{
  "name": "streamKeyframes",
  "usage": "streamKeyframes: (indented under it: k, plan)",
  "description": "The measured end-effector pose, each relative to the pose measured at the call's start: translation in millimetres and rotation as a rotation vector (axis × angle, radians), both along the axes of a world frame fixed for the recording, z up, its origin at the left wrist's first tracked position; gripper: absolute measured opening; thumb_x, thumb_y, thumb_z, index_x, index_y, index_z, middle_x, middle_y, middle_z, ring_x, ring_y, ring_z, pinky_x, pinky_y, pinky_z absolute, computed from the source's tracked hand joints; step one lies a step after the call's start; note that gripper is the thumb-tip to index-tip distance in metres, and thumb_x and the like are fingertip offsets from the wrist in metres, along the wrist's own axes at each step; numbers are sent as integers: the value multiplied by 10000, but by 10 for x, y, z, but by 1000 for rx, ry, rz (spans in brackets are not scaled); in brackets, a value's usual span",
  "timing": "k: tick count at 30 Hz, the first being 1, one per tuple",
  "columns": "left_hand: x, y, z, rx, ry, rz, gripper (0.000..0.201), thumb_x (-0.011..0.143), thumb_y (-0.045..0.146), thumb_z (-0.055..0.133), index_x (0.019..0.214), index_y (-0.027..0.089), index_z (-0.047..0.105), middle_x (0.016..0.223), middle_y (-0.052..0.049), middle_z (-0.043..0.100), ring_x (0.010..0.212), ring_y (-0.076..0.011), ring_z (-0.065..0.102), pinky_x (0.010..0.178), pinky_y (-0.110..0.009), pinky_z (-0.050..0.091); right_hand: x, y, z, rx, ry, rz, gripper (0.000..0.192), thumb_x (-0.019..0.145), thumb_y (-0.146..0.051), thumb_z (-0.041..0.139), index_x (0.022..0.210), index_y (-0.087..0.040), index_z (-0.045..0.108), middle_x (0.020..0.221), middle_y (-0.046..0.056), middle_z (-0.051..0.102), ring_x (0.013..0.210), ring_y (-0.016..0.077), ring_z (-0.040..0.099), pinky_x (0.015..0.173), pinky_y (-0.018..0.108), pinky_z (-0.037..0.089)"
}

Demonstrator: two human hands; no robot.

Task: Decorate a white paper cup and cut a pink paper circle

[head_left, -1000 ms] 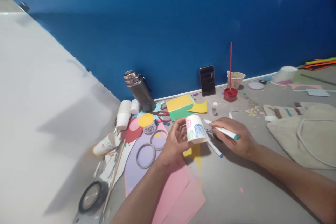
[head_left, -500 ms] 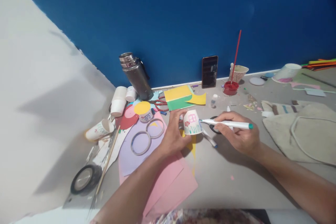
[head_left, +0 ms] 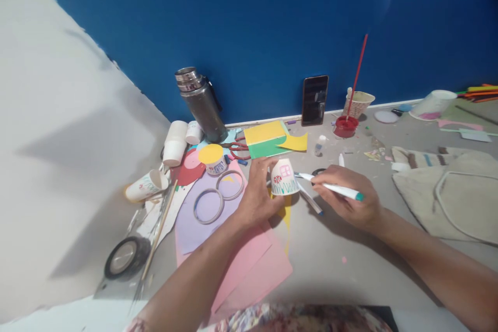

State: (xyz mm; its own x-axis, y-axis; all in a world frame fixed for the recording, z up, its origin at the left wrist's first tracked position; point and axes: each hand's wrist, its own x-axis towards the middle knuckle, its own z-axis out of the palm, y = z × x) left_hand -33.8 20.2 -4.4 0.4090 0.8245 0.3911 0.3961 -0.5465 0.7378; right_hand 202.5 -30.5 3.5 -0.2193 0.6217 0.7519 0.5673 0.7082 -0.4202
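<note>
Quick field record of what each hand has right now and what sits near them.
left hand: holds small paper cup, upside down, drawings on its side
right hand: holds white marker, tip at the cup
under cup: yellow paper, pink sheets
left of hands: two tape rings, lilac paper
back wall: steel flask, phone

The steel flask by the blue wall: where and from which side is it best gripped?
Probably around the middle of the steel flask, from its front-left. The body is a plain cylinder standing upright, the wall blocks the back, and scissors and paper cups crowd its base.
</note>
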Motion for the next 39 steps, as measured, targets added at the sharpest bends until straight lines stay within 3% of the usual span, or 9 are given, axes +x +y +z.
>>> streamKeyframes:
  k: [6, 11, 19, 22, 24, 27, 29, 32, 39]
  plan:
    - [-25, 21, 35, 23, -70, 183, 692, 675, 45, 684, 1302, 278, 508, 1313, -81, 527, 1258, -302, 547, 1018, -466, 545, -51, 4, -127, 2, -322, 40, 177, 1020, -146, 576, 1135, -226, 684, 924, 73, 779, 803, 217, 682, 678, 327, 505]
    - [-34, 32, 66, 70, -114, 315, 674, 684, 69, 716, 1288, 286, 510, 1299, -64, 532, 1255, -300, 537, 1072, -505, 510, -144, -38, -208, 7, -461, 77, 217, 1024, -112, 522, 1140, -187, 690, 933, 84, 735, 834, 221, 629, 681, 322, 463]
    - [-40, 40, 74, 0, -189, 333, 644, 696, 127, 762, 1280, 289, 547, 1286, -50, 550, 1235, -284, 558, 1043, -463, 523, -237, -80, -260, -143, -638, 88, 241, 975, -99, 579, 1118, -212, 735, 912, 76, 684, 833, 229, 574, 666, 332, 378]
    - [-36, 57, 70, -22, -193, 323, 623, 702, 166, 781, 1270, 284, 554, 1284, -51, 559, 1233, -283, 562, 1032, -462, 528, -97, -26, -157, -144, -580, 62, 254, 993, -133, 569, 1178, -205, 727, 944, 77, 709, 857, 220, 600, 706, 328, 410]
    - [-33, 68, 69, -35, -181, 320, 608, 708, 176, 781, 1261, 279, 551, 1284, -54, 565, 1238, -281, 560, 1040, -465, 528, 98, 52, -63, -139, -609, -95, 195, 1009, -154, 558, 1051, -186, 746, 915, 90, 717, 845, 223, 611, 695, 332, 410]
    - [-27, 73, 62, -63, -169, 318, 612, 699, 170, 769, 1262, 268, 549, 1279, -61, 564, 1229, -275, 573, 1040, -458, 540, 437, 177, 26, -286, -824, -357, 154, 936, -97, 620, 899, -182, 743, 876, 112, 715, 849, 252, 630, 665, 342, 396]
    - [-23, 70, 55, -75, -170, 322, 632, 685, 161, 760, 1271, 263, 549, 1281, -67, 559, 1227, -276, 582, 1019, -449, 555, 611, 221, 12, -339, -950, -367, 236, 859, -39, 656, 1008, -190, 759, 1039, 133, 744, 961, 288, 654, 671, 339, 406]
    - [-20, 64, 48, -76, -163, 329, 649, 681, 147, 745, 1289, 262, 547, 1298, -75, 561, 1236, -278, 583, 1019, -449, 557, 754, 208, -88, -307, -1012, -318, 301, 880, -20, 623, 1092, -188, 753, 1126, 131, 751, 1028, 295, 656, 707, 342, 437]
    - [-39, 93, 41, -83, -182, 324, 635, 692, 192, 768, 1283, 262, 547, 1302, -73, 569, 1236, -274, 579, 1021, -443, 558, 936, 211, -198, -66, -1013, -242, 243, 914, 2, 572, 986, -175, 723, 1166, 131, 757, 995, 269, 630, 684, 323, 410]
